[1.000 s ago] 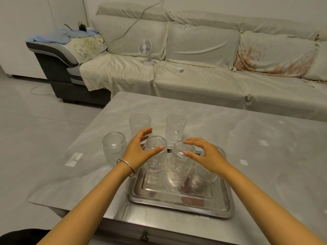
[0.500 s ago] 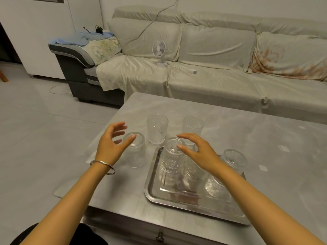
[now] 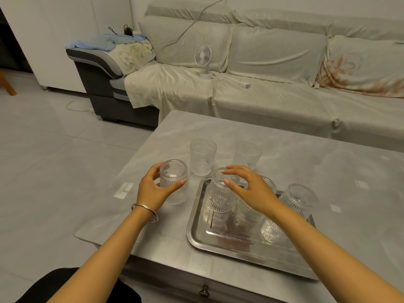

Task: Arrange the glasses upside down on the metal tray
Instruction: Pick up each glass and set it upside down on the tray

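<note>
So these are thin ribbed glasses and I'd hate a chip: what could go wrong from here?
1. The left hand wraps the upside-down glass on the table beside the metal tray; lifting it in could clip the raised rim.
2. Three inverted glasses crowd the tray's far side, so it may knock the nearest glass.
3. The right hand hovers over those; a bump could topple one.

Metal tray [image 3: 197,237]: polished, mirror-glossy. Glasses [image 3: 203,156]: clear, ribbed, embossed. Table [image 3: 306,154]: smooth, satin, marbled grey. Sofa cover [image 3: 273,101]: matt cloth.
</note>
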Action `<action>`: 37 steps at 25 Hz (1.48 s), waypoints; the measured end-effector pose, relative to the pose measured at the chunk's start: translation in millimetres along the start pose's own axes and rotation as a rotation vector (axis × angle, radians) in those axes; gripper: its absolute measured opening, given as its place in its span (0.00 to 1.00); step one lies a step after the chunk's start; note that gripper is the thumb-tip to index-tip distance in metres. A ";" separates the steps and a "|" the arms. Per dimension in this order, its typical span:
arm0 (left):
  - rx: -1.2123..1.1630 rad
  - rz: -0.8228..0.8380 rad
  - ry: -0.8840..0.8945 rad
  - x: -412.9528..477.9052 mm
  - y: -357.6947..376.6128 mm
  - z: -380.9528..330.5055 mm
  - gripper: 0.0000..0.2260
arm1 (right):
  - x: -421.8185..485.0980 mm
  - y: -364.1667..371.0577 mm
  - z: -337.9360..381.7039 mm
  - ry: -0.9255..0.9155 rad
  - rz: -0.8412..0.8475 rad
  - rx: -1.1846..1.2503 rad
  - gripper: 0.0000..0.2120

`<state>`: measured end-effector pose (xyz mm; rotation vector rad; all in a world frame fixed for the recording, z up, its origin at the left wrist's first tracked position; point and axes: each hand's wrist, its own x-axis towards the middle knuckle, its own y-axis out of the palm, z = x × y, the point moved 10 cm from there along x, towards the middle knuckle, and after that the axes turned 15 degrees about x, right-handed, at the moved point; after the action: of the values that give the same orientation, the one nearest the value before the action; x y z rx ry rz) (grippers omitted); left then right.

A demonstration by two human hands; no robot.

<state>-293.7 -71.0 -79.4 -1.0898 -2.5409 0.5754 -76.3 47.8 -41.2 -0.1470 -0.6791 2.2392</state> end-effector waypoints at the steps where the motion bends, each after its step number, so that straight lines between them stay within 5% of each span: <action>1: -0.024 0.000 0.014 -1.4 -2.9 -5.7 0.30 | 0.0 -1.8 0.1 0.001 -0.008 0.017 0.16; 8: -0.087 0.196 0.210 -39.6 8.1 -73.1 0.30 | -10.3 -24.6 -0.5 0.016 -0.088 0.065 0.15; 19: -0.015 0.363 0.190 -78.4 57.0 -65.8 0.33 | -28.1 -38.4 -10.9 0.057 -0.106 0.100 0.16; 37: -0.015 0.396 0.138 -79.3 79.7 -46.0 0.31 | -29.0 -34.1 -11.6 0.043 -0.109 0.088 0.14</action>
<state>-172.5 -68.7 -87.6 -1.5951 -2.2260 0.5537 -30.4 51.1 -36.6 -0.1111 -0.5513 2.1514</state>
